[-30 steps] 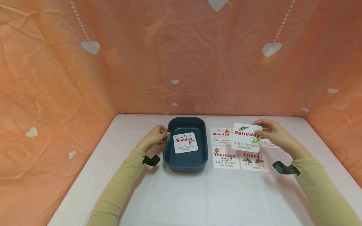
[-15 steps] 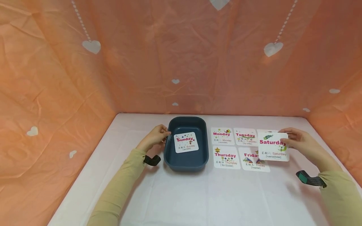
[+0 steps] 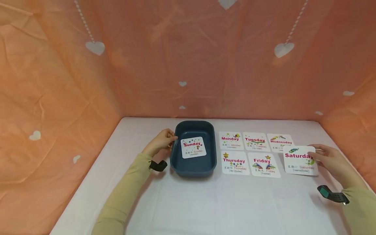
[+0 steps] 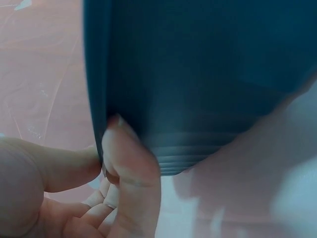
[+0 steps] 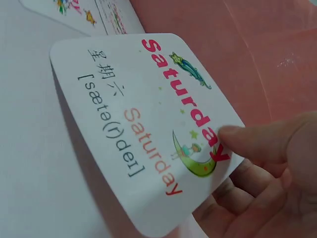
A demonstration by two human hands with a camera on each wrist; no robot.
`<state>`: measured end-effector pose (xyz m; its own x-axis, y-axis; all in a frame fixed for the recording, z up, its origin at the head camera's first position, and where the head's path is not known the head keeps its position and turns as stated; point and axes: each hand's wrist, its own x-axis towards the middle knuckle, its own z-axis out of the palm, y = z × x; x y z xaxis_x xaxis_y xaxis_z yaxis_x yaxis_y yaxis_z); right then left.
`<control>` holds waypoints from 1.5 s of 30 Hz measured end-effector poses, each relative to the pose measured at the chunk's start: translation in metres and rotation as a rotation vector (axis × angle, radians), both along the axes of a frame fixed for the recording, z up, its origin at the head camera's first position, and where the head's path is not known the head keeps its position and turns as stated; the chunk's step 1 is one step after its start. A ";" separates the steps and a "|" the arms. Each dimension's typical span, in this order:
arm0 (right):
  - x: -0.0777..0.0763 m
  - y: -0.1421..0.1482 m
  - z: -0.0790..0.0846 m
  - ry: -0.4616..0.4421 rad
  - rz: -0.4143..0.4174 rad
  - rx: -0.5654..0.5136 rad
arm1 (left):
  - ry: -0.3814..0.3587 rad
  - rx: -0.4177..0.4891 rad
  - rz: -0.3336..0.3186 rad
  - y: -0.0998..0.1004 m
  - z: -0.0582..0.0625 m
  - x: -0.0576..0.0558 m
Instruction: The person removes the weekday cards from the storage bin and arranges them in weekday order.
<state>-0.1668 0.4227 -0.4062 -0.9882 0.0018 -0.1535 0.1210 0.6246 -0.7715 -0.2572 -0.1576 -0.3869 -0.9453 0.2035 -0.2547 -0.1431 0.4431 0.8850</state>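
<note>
My right hand pinches the Saturday card by its right edge, thumb on the printed face. The card is held tilted at the right of the rows, its upper left corner overlapping the Wednesday card in the head view. In the right wrist view the Saturday card shows a moon and a shooting star. My left hand pinches the left rim of a dark blue plastic tub. In the left wrist view, thumb and forefinger grip the tub wall. Inside the tub lies the Sunday card.
Right of the tub, the Monday card and Tuesday card lie in the back row with Wednesday. The Thursday card and Friday card form the front row. Orange cloth walls the white table on three sides.
My right hand has carried the Saturday card right and toward me, from over the Tuesday card to right of the Friday card, uncovering Tuesday, Friday and most of Wednesday. My left hand stays on the tub.
</note>
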 end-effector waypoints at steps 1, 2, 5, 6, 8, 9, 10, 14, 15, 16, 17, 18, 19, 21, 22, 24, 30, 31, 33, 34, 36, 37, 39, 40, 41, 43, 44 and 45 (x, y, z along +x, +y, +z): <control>0.000 0.000 -0.001 -0.011 -0.003 0.006 | -0.003 -0.001 0.003 -0.001 0.000 0.001; 0.000 0.000 -0.003 -0.018 -0.005 0.024 | -0.004 -0.001 0.007 -0.003 0.000 0.001; 0.000 -0.002 -0.005 -0.024 -0.012 0.088 | -0.003 -0.004 0.005 -0.005 0.001 0.002; 0.000 -0.002 -0.005 -0.024 -0.014 0.112 | -0.002 -0.003 0.004 -0.005 0.001 0.002; 0.002 -0.002 -0.006 -0.005 -0.016 0.168 | 0.001 0.000 -0.001 -0.004 0.000 0.002; 0.002 -0.001 -0.006 0.001 -0.016 0.188 | 0.002 0.001 -0.005 -0.003 0.000 0.002; 0.003 -0.002 -0.006 0.006 -0.014 0.207 | 0.005 0.000 -0.007 -0.002 -0.001 0.002; 0.001 -0.003 -0.006 0.014 0.005 0.243 | 0.002 -0.003 0.004 0.000 -0.002 -0.001; 0.001 -0.003 -0.006 0.015 0.009 0.252 | 0.000 -0.003 0.007 0.000 -0.002 -0.001; 0.000 -0.004 -0.006 0.013 0.011 0.262 | -0.002 -0.003 0.008 0.001 -0.002 -0.002; -0.001 -0.004 -0.006 0.013 0.014 0.269 | -0.004 -0.002 0.008 0.001 -0.001 -0.002; -0.002 -0.005 -0.006 0.013 0.015 0.276 | -0.006 -0.001 0.010 0.002 -0.001 -0.002; -0.003 -0.005 -0.006 0.013 0.012 0.282 | -0.005 -0.002 0.007 0.002 -0.001 -0.003; -0.004 -0.006 -0.006 -0.003 0.003 0.280 | -0.007 -0.001 0.007 0.002 0.000 -0.003; -0.005 -0.007 -0.006 -0.012 -0.003 0.274 | -0.006 0.000 0.005 0.003 0.000 -0.003; -0.005 -0.009 -0.007 -0.023 -0.014 0.262 | -0.003 -0.002 0.005 0.003 0.000 -0.003; -0.003 -0.013 -0.009 -0.043 -0.028 0.258 | -0.016 -0.008 0.014 0.002 -0.002 0.000; -0.003 -0.013 -0.009 -0.043 -0.031 0.263 | -0.020 -0.010 0.016 0.002 -0.002 0.001; -0.003 -0.013 -0.010 -0.045 -0.036 0.268 | -0.021 -0.012 0.014 0.002 -0.003 0.002; -0.003 -0.013 -0.010 -0.054 -0.040 0.266 | -0.018 -0.014 0.009 0.002 -0.003 0.002; -0.003 -0.013 -0.009 -0.070 -0.045 0.262 | -0.012 -0.014 0.010 0.002 -0.002 0.003; -0.003 -0.014 -0.010 -0.077 -0.047 0.262 | -0.008 -0.014 0.011 0.002 -0.002 0.002; -0.004 -0.014 -0.010 -0.089 -0.048 0.260 | -0.007 -0.013 0.010 0.002 -0.002 0.002; -0.004 -0.015 -0.010 -0.095 -0.046 0.259 | -0.004 -0.015 0.007 0.002 -0.002 0.002; -0.005 -0.016 -0.010 -0.093 -0.045 0.261 | -0.005 -0.014 0.007 0.002 -0.002 0.002; -0.005 -0.017 -0.010 -0.094 -0.037 0.262 | -0.004 -0.012 0.005 0.001 -0.001 0.002; -0.006 -0.017 -0.009 -0.095 -0.034 0.259 | -0.002 -0.008 0.002 0.001 -0.001 0.002; -0.006 -0.018 -0.009 -0.093 -0.031 0.262 | 0.000 -0.008 0.001 0.001 -0.001 0.002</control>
<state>-0.1725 0.4050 -0.4149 -0.9688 0.0837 -0.2334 0.2059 0.7963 -0.5688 -0.2554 -0.1566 -0.3875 -0.9457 0.2003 -0.2560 -0.1434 0.4499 0.8815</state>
